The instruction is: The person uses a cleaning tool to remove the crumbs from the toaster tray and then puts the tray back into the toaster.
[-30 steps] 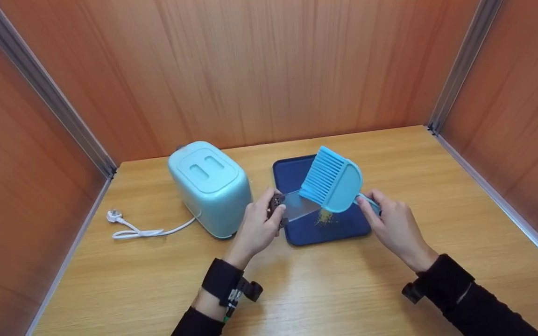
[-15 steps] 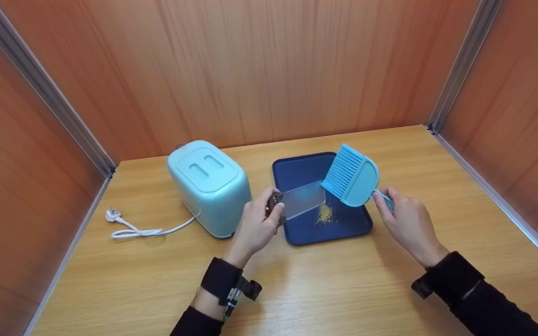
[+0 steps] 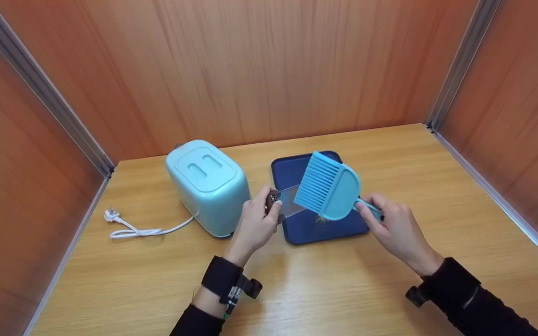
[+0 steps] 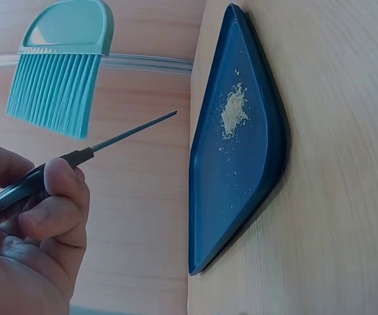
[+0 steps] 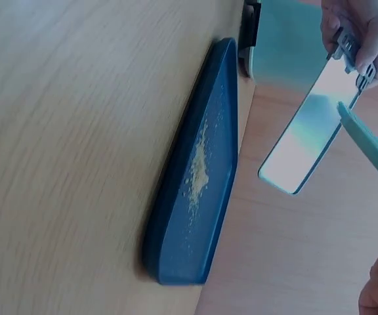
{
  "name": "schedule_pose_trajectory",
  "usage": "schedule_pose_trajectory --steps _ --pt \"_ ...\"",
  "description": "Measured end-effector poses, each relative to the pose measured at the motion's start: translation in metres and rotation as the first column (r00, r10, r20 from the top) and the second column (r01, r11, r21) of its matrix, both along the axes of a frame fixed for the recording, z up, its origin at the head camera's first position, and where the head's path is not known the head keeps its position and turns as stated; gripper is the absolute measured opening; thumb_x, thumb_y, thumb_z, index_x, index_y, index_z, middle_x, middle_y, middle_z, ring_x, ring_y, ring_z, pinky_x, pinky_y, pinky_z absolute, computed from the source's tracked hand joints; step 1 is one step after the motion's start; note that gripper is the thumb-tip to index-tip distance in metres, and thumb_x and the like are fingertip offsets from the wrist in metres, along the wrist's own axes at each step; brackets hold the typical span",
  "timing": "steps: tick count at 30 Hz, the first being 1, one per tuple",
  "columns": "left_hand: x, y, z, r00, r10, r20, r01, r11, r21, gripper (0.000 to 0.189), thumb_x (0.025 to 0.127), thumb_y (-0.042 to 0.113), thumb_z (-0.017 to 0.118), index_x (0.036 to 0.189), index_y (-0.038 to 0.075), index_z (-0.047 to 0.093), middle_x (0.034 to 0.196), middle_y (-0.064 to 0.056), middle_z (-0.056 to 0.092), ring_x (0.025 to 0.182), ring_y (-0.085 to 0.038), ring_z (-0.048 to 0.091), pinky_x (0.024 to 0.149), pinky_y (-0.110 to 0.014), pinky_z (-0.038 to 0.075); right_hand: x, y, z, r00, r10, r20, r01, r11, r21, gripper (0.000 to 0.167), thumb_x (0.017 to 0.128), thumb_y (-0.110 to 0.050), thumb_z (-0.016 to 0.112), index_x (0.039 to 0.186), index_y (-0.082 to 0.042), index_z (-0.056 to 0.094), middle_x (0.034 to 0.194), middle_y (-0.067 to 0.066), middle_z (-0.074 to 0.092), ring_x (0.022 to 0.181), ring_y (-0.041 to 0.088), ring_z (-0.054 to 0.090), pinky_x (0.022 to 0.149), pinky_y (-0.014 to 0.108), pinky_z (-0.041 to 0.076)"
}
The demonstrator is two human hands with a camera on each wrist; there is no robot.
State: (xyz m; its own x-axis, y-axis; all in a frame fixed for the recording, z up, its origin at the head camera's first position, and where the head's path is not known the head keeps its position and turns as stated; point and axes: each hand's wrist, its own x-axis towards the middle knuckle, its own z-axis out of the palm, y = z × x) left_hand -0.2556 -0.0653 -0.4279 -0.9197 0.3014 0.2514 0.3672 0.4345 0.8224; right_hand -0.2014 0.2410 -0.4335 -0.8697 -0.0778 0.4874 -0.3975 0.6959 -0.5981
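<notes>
The brush hides much of the panel in the head view, along with part of the tray and some of the crumbs. From the left wrist the panel shows only as a thin line, edge-on, and the brush's handle is out of frame; from the right wrist the brush itself is a narrow strip — whether its bristles touch the panel I cannot tell. Each hand is cut off by the border of its own wrist view, and the front edge of the worktop lies out of frame.

The left hand has its fingers clamped on the panel's dark grip, thumb on the near face, with the panel reaching out past them towards the brush. The right hand has its fingers closed round the brush's handle; the head lies beyond the fingertips, bristles pointing to the left hand.

Panel and brush are both held up above the tray, which lies flat near the middle of the worktop's back edge. The crumbs sit in a loose heap on it, below the fingers and apart from them.

The toaster stands left of the tray, close to the back edge, its white cord running to a plug by the left edge.
</notes>
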Motion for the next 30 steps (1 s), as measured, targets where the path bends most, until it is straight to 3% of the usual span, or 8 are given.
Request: schedule_pose_trajectory --steps 4,9,23,30 --pt "0.001 0.001 0.001 0.999 -0.019 0.036 0.018 1.0 0.022 0.017 0.111 0.017 0.051 0.124 0.009 0.057 0.09 -0.011 0.065 0.062 -0.016 0.064 0.058 -0.032 0.057 0.003 -0.008 -0.002 0.995 0.04 0.086 -0.04 0.999 -0.006 0.013 0.108 -0.022 0.066 0.104 -0.012 0.074 0.071 -0.007 0.056 0.062 0.007 0.05 0.056 0.02 0.041" --pt "0.002 0.001 0.002 0.999 -0.021 0.038 0.02 1.0 0.024 0.018 0.111 0.017 0.051 0.125 0.008 0.057 0.092 -0.012 0.065 0.064 -0.016 0.064 0.059 -0.032 0.058 0.003 -0.009 -0.004 0.992 0.005 0.124 -0.016 0.996 0.089 0.015 0.108 -0.025 0.067 0.108 -0.012 0.075 0.066 -0.008 0.055 0.058 0.007 0.049 0.054 0.019 0.038" --pt "0.002 0.001 0.001 0.995 -0.011 -0.096 0.005 0.998 -0.067 0.013 0.11 0.018 0.053 0.119 0.012 0.059 0.089 -0.005 0.06 0.074 -0.017 0.059 0.061 -0.03 0.049 -0.005 0.008 -0.008 0.991 -0.117 0.06 0.094 0.95 0.299 0.022 0.107 -0.024 0.068 0.112 -0.003 0.073 0.062 -0.004 0.055 0.051 0.008 0.045 0.05 0.021 0.03" --pt "0.004 0.002 0.001 0.993 -0.02 -0.113 0.012 0.997 -0.073 0.014 0.11 0.018 0.054 0.121 0.012 0.06 0.088 -0.004 0.063 0.072 -0.015 0.06 0.061 -0.029 0.05 -0.008 0.015 -0.01 0.99 -0.142 0.002 0.132 0.924 0.36 0.022 0.108 -0.024 0.066 0.108 -0.003 0.072 0.062 -0.003 0.052 0.051 0.009 0.042 0.049 0.023 0.025"
